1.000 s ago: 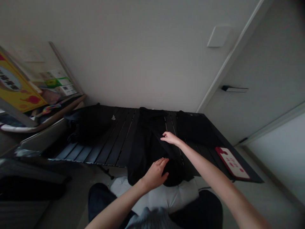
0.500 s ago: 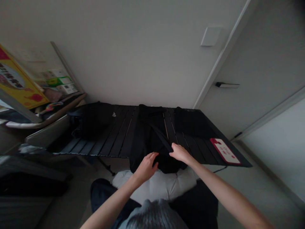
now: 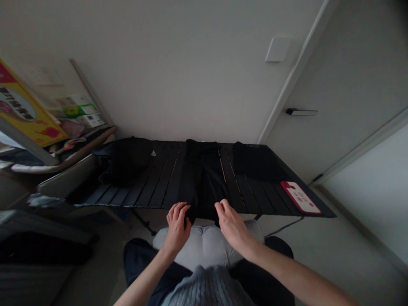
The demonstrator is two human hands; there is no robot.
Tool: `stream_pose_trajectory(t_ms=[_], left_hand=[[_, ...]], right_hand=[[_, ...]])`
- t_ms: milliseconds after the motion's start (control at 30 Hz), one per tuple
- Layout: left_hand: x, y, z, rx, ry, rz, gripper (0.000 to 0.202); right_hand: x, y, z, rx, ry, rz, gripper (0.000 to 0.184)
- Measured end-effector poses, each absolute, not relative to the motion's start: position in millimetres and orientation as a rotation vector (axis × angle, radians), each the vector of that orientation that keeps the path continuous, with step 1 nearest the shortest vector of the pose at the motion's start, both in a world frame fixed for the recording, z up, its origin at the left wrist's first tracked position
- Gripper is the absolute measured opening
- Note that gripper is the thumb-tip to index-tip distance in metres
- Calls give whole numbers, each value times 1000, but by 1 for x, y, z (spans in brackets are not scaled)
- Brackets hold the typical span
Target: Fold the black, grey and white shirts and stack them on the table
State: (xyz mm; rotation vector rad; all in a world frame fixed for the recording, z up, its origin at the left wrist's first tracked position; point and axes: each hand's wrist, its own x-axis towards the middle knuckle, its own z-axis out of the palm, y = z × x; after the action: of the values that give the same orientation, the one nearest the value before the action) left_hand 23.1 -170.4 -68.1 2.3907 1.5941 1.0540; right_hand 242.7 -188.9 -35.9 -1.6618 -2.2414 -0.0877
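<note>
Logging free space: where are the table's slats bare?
Bare slats show between the black bundle and the middle cloth, also between that cloth and the red-edged board. Crowded: the cloth's near end, with left hand and right hand.

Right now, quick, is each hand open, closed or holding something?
Left hand: curled at the near left of the black cloth garment; grip can't be told.
Right hand: closed on the garment's near right edge.
</note>
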Motion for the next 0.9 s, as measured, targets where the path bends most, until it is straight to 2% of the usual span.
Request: stream_pose_trajectory(t_ms=[133,267,333,533,633,800,900], left_hand=[[6,-176,-89,2385,1639,1034,51],[-5,-177,-107,2363,1692,1072,55],[-10,-175,-114,2340,1706,1093,59],[-18,-166,-127,2312,1613,1079,74],[-17,-165,-129,2293,1575,1085,76],[-13,-171,-123,2310,1485,1084,71],[-13,-177,-110,2360,1361,1069,59]], right_hand=[[231,-211,-63,-1419,-2515,124,59],[241,-225,-76,-1222,-2764,356,58],[250,-224,-75,-1207,-2734,358,59],[282,-202,-80,-1211,-2390,-98,53],[295,-193,-91,-1314,-2393,-229,62],[309,-187,-108,-1387,-2497,-391,80],[315,-181,-115,-1361,-2489,-467,78]])
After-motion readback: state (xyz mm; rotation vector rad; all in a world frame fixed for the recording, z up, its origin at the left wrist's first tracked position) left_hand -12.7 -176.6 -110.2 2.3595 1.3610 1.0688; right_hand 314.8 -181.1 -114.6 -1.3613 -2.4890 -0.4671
